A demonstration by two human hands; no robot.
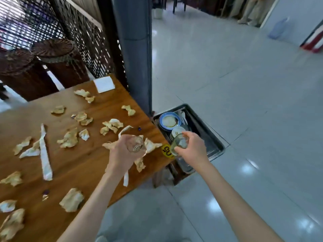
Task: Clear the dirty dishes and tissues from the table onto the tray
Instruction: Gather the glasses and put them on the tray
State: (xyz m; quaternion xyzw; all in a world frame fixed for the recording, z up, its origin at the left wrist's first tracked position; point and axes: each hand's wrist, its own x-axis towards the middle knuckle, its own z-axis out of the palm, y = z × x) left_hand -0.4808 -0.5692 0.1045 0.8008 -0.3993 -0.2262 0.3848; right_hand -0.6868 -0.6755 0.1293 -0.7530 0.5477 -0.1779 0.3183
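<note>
Both hands grip clear, seemingly round glasses beside dark metal tray

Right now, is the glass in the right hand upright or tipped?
Tipped. The glass in the right hand leans over the tray, its open mouth turned toward the camera.

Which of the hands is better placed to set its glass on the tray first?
Probably the right hand: its glass already hangs over the tray, while the left hand holds its glass above the table.
</note>
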